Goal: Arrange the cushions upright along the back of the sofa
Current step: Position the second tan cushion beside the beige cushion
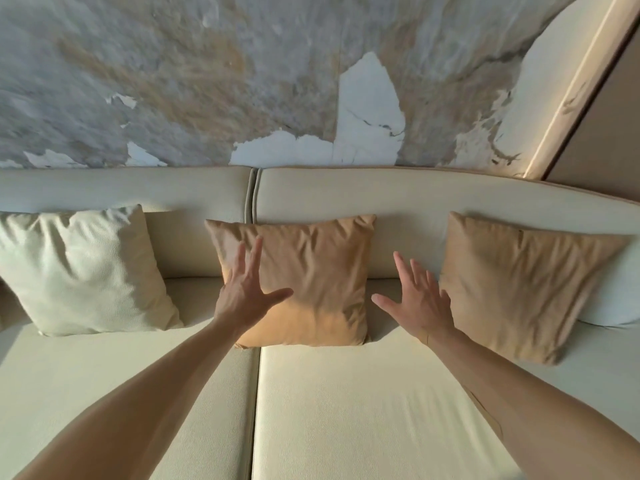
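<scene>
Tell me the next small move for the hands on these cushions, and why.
Probably draw both hands back. The left hand and right hand are open and hold nothing, and the middle tan cushion between them already stands upright against the sofa back.

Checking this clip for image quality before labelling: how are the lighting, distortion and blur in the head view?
Head view: warm low light from the side, shadowing the middle tan cushion unevenly; wide-angle distortion bows the sofa backrest and tilts the door frame; slight motion blur on the peeling wall; left hand and right hand reasonably sharp, both open.
</scene>
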Motion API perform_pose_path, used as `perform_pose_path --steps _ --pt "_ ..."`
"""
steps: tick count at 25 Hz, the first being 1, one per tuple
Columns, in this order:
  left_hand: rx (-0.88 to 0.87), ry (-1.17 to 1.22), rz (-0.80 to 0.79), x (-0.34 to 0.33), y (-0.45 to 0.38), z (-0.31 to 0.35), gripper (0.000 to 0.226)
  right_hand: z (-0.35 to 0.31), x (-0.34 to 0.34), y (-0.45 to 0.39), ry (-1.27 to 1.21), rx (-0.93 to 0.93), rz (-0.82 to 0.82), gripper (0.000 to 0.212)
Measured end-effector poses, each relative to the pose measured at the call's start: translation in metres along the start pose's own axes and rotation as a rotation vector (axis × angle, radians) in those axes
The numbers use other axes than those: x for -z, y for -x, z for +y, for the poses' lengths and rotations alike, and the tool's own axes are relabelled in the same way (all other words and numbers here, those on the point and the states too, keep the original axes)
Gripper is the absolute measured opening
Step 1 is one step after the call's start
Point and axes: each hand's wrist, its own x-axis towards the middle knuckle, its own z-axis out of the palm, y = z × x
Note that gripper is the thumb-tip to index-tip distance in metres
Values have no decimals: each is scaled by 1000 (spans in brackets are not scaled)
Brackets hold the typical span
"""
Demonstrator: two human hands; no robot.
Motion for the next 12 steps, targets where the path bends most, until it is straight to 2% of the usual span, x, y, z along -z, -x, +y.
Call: perform_pose_path --steps 4,8,12 --pt "-27 28 -3 0 21 42 119 27 25 27 72 38 2 91" --pt "-11 9 42 21 57 80 118 40 68 56 177 184 18 89" --pt "58 -76 154 66 111 113 115 27 126 81 181 339 38 88"
